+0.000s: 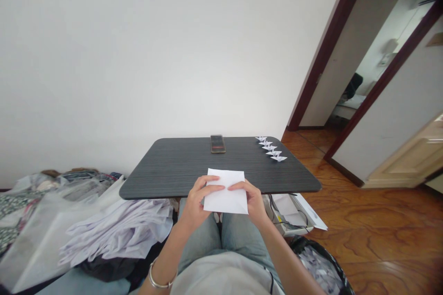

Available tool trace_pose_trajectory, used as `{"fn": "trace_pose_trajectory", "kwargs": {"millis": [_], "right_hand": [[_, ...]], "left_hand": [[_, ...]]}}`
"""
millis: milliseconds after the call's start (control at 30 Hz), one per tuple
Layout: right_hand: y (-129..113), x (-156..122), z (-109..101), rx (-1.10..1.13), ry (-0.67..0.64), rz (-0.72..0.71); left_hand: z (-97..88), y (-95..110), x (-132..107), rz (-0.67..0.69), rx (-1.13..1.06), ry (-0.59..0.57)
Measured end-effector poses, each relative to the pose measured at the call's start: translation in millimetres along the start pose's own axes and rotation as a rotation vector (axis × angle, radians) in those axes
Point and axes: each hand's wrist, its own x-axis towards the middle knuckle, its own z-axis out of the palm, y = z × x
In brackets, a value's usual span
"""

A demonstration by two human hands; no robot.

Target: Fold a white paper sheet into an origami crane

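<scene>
A white wall (138,55) backs the dark woodgrain table (162,166); right of its far edge, a dark-framed doorway (324,50) opens onto the polished wood floor (367,226).

From here I can make out a silver bangle (161,277) on the left wrist (173,250), faded blue jeans (202,239), and a pale grey top (221,279), with what may be a thin dark cord (271,282) down it.

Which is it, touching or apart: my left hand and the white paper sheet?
Touching. The head view shows the left hand lying over the white paper sheet, with no gap between them.
</scene>
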Motion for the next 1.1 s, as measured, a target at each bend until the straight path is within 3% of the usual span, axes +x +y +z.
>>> {"fn": "trace_pose_trajectory", "kwargs": {"millis": [333, 533, 833, 1100], "right_hand": [[-3, 2, 3, -0.021, 0.045, -0.030], [-4, 3, 4, -0.018, 0.090, -0.022], [-12, 2, 13, 0.081, 0.178, 0.148], [-17, 3, 15, 0.138, 0.216, 0.268]], "left_hand": [[1.2, 1, 1, 0.007, -0.014, 0.038], [1.9, 5, 2, -0.039, -0.077, 0.134], [11.0, 15, 4, -0.289, -0.240, 0.301], [16.9, 18, 9, -0.423, -0.292, 0.399]]}}
